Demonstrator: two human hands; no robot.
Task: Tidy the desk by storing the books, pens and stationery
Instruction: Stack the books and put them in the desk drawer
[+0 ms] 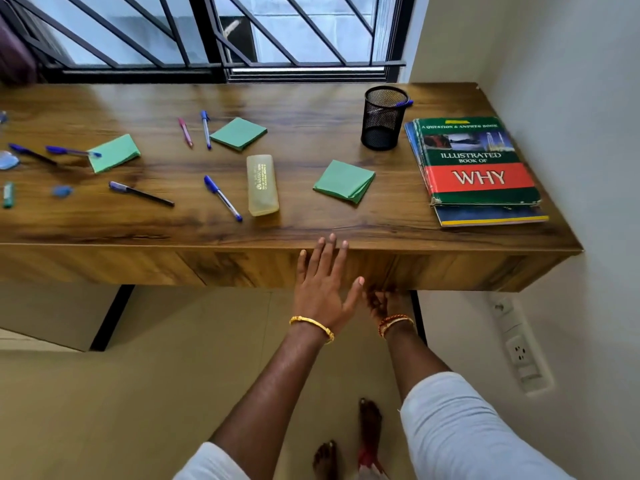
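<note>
A stack of books (474,168) with a green and red cover on top lies at the desk's right end. Beside it stands a black mesh pen holder (382,119) with one blue pen in it. Several pens (222,198) lie scattered on the wooden desk (311,102), among three green sticky-note pads (344,181) and a yellowish translucent pencil box (262,184). My left hand (323,285) is flat and open against the desk's front panel. My right hand (384,301) curls under the bottom edge of that panel, fingers partly hidden.
Small blue items and a green eraser-like piece (8,195) sit at the desk's far left. A barred window (221,32) runs behind the desk. A wall with a socket strip (519,348) is on the right. My bare feet (370,420) stand on the floor below.
</note>
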